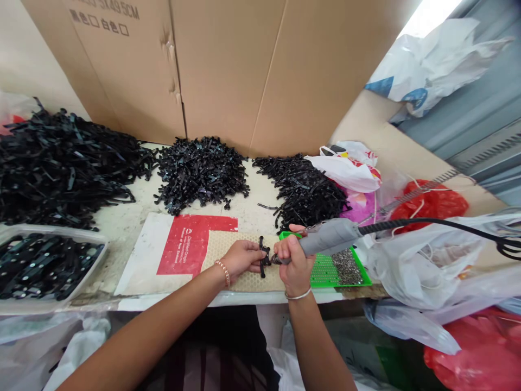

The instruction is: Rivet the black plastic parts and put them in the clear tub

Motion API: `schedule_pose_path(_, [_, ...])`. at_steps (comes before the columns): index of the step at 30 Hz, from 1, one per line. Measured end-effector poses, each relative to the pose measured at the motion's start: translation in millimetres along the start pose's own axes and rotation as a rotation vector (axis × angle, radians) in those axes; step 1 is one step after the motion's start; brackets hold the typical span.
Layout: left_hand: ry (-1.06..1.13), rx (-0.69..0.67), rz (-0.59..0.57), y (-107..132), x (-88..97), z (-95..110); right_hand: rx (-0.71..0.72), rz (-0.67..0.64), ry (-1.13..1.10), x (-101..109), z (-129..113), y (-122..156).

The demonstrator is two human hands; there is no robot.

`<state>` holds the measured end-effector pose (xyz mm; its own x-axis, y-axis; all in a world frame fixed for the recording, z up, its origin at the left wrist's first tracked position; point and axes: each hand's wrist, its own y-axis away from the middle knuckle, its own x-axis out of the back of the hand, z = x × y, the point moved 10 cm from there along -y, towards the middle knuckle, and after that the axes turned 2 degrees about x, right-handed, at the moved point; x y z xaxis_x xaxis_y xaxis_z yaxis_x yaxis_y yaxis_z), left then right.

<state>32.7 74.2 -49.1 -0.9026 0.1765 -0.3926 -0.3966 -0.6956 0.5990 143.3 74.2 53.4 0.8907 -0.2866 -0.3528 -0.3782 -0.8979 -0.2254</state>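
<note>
My left hand pinches a small black plastic part with short arms, just above a honeycomb-patterned mat. Wrapped around a grey electric screwdriver is my right hand; the tool lies nearly level, its tip pointing left at the black part. Whether the tip touches the part is too small to tell. A green tray with small metal screws sits right of my right hand, partly hidden by the screwdriver.
Three piles of black parts lie along the back: left, middle, right. A white bin of black pieces stands front left. A cardboard sheet rises behind. Plastic bags crowd the right, beneath the screwdriver's black cord.
</note>
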Motion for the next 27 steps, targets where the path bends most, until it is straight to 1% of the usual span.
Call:
schedule_pose_path(11, [-0.001,-0.008,-0.005,-2,0.2,0,0.006,-0.054,-0.024,-3,8,3])
schedule_pose_path(15, [-0.006,-0.01,-0.008,-3,0.0,0,0.014,-0.081,0.002,-3,9,4])
schedule_pose_path(23, [-0.03,-0.022,-0.028,-5,-0.6,-1,0.06,-0.21,-0.008,-15,2,4])
schedule_pose_path(27, [-0.048,-0.022,-0.014,-4,-0.3,-1,0.047,-0.273,-0.02,-20,4,5])
